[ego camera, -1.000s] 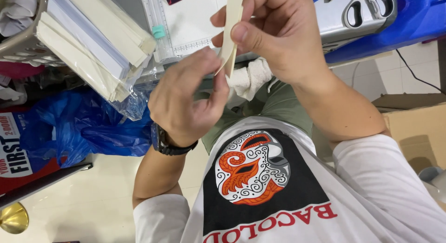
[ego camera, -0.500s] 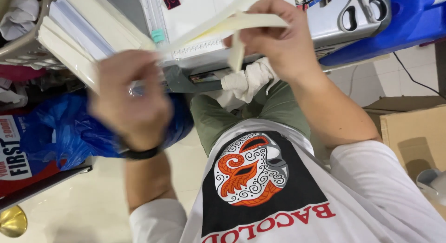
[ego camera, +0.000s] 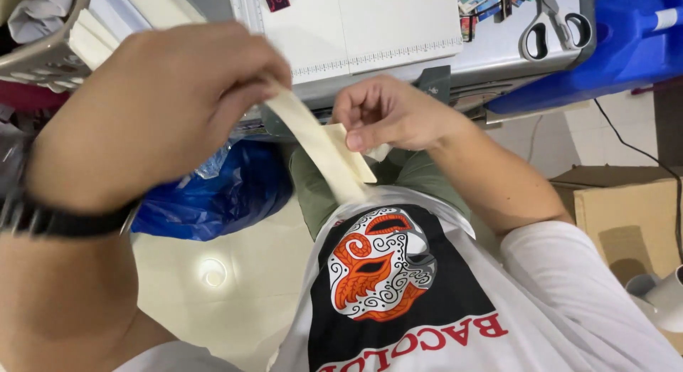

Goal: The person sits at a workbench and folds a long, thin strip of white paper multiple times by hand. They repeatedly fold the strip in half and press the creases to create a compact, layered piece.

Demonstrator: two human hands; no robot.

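Paper, a cream strip, runs with its long axis slanting from upper left down to lower right, its lower end pointing at the person's chest. Half a second ago it was raised near the desk edge and bent over; now it hangs lower, above the lap. It looks smooth, pale and folded flat. The left hand pinches its upper end between closed fingers, and the right hand pinches a short flap near its lower part. Behind lie a white board and scissors.
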